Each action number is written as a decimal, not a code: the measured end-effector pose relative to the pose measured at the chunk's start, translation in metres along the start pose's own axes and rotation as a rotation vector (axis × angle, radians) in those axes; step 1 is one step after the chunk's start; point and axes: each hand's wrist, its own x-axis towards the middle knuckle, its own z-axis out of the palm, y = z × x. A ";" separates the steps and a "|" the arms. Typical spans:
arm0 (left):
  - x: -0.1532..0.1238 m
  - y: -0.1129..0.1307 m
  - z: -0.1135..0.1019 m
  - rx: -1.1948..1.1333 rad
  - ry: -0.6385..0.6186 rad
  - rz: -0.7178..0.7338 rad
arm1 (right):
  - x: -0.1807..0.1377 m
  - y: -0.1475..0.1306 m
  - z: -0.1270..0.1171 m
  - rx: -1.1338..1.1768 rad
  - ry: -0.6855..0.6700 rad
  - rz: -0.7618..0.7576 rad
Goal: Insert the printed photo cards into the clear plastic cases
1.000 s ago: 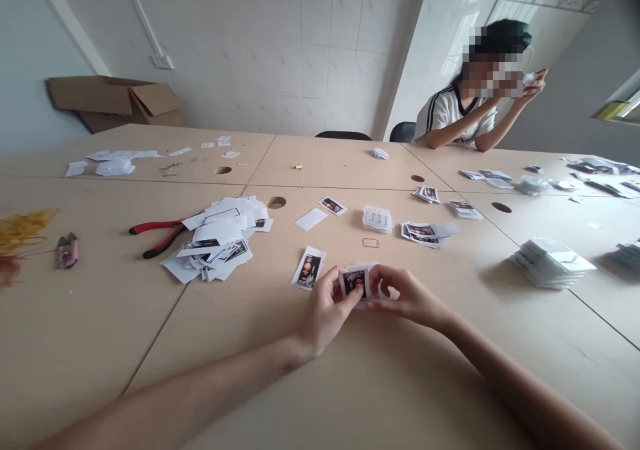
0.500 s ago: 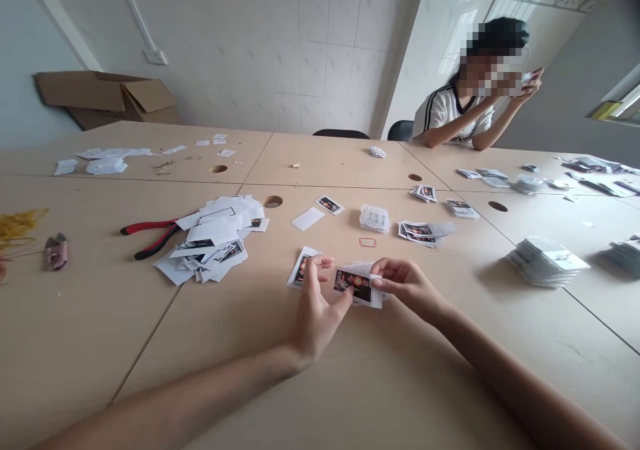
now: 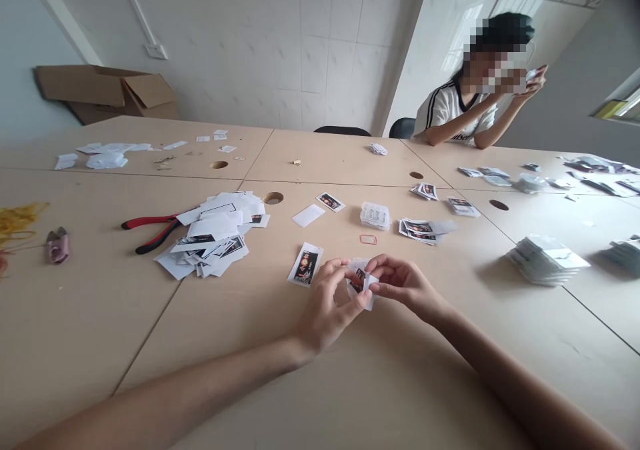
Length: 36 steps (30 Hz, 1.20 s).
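Observation:
Between my hands is a small black-and-white printed card (image 3: 358, 282), with whitish translucent plastic around or under it. My left hand (image 3: 333, 303) pinches the card's left and lower side with thumb and fingers. On its right edge, my right hand (image 3: 403, 287) grips with thumb and fingertips, and the white edge there looks bent up. The fingers hide part of the card. Just left of my left hand lies another printed card (image 3: 305, 265), flat on the table. Beyond my hands are a red-outlined rounded label (image 3: 369, 239) and a clear plastic box (image 3: 375, 216).
Left of my hands lies a heap of cards (image 3: 215, 230) over red-handled pliers (image 3: 150, 230). A pink-handled cutter (image 3: 58, 245) is farther left. Stacked flat packets (image 3: 545, 261) stand at right. Across the table (image 3: 320, 397), a person (image 3: 460, 113) holds something small. The tabletop has round holes.
My left hand has moved right and closed on the card, which was lying flatter with its print more visible. The card's right side now bends up. The other printed card is more uncovered.

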 end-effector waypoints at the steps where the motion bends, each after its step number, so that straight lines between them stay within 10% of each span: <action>1: 0.000 0.000 0.000 -0.014 -0.009 0.005 | 0.000 -0.001 0.000 0.012 -0.009 -0.008; 27: 0.003 -0.008 0.003 -0.210 0.069 -0.067 | 0.001 0.005 -0.016 -0.093 0.121 0.015; 36: 0.003 -0.009 0.003 -0.248 0.060 -0.099 | 0.006 0.008 -0.030 -0.112 0.351 -0.044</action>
